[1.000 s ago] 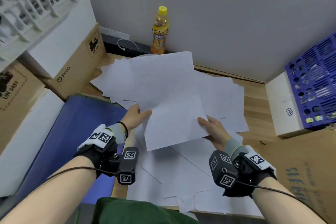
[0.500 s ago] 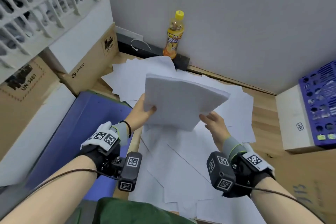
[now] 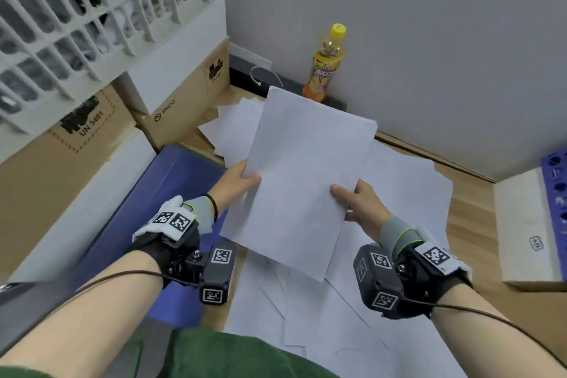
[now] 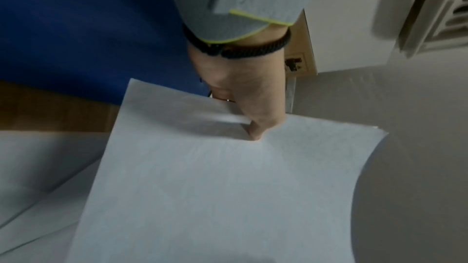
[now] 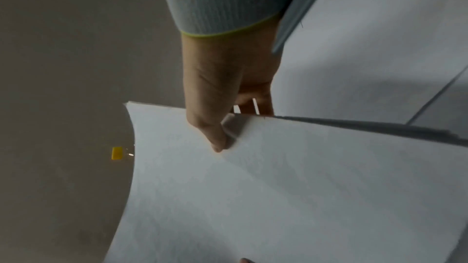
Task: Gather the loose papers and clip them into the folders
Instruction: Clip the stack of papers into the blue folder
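Note:
I hold a stack of white papers (image 3: 303, 175) up in the air over the desk, tilted with its far edge toward the wall. My left hand (image 3: 239, 182) pinches its left edge, thumb on top. My right hand (image 3: 357, 202) pinches the right edge the same way. In the left wrist view the thumb presses on the stack of papers (image 4: 228, 187) held by the left hand (image 4: 243, 107); the right wrist view shows the right hand (image 5: 222, 111) gripping the stack of papers (image 5: 278, 197). Loose sheets (image 3: 408, 199) lie scattered on the wooden desk (image 3: 469, 224). A blue folder (image 3: 147, 209) lies at the left.
An orange drink bottle (image 3: 327, 64) stands against the wall behind the papers. Cardboard boxes (image 3: 184, 101) and a white slatted crate (image 3: 76, 9) are stacked on the left. On the right are a white box (image 3: 527, 230) and a blue perforated crate (image 3: 557, 181).
The stack has been lifted off the desk, squared up and tipped so that its face shows. Both hands have shifted to its side edges. The head view has swung to the left.

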{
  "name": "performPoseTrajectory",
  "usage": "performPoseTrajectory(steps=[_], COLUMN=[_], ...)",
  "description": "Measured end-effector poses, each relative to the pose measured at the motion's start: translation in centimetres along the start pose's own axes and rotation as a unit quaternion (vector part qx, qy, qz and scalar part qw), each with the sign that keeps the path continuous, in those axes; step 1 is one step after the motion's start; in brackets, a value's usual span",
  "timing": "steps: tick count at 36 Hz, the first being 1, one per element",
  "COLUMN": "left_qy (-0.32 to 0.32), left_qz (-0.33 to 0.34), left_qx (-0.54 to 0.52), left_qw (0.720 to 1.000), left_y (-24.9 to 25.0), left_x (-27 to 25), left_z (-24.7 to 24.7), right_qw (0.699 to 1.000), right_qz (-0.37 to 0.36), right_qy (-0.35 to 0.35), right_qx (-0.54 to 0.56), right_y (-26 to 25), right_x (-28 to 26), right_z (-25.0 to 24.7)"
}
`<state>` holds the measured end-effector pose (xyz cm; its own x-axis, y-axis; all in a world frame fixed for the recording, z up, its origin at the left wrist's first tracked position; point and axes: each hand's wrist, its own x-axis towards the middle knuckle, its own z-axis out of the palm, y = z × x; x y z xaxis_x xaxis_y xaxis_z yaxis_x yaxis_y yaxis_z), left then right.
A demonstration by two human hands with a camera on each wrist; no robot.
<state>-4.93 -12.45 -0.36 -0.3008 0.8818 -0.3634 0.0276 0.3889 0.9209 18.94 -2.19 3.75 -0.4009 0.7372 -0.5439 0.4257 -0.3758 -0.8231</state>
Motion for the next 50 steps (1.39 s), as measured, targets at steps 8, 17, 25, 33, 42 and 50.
performPoseTrajectory(steps=[8, 17, 25, 33, 42, 50], left_qy=[0.065, 0.284, 0.253, 0.255, 0.213, 0.164], left_qz=[-0.042, -0.167, -0.283, -0.269, -0.185, -0.110], left_qx=[0.074, 0.217, 0.245, 0.151, -0.073, -0.136], left_qw=[0.994, 0.919, 0.892, 0.916, 0.957, 0.971], left_y=[-3.6, -11.0, -13.5, -13.2, -9.5, -5.0], left_x=[-2.0, -6.5, -8.2, -8.7, -10.2, -7.0], left_z=[-4.8, -12.7, -13.1, -11.9, -13.6, -10.8], right_qw=[0.993, 0.977, 0.970, 0.970, 0.974, 0.991], right_qz=[0.110, 0.174, 0.201, 0.193, 0.156, 0.108], right_qy=[-0.027, -0.072, -0.105, -0.127, -0.154, -0.066], right_qx=[-0.034, -0.096, -0.090, -0.073, -0.052, 0.050], right_y=[2.3, 5.7, 7.1, 8.3, 7.0, 4.2], right_x=[1.6, 2.3, 2.3, 2.4, 2.8, 3.3], right_z=[5.8, 11.1, 12.9, 13.3, 11.0, 6.4])
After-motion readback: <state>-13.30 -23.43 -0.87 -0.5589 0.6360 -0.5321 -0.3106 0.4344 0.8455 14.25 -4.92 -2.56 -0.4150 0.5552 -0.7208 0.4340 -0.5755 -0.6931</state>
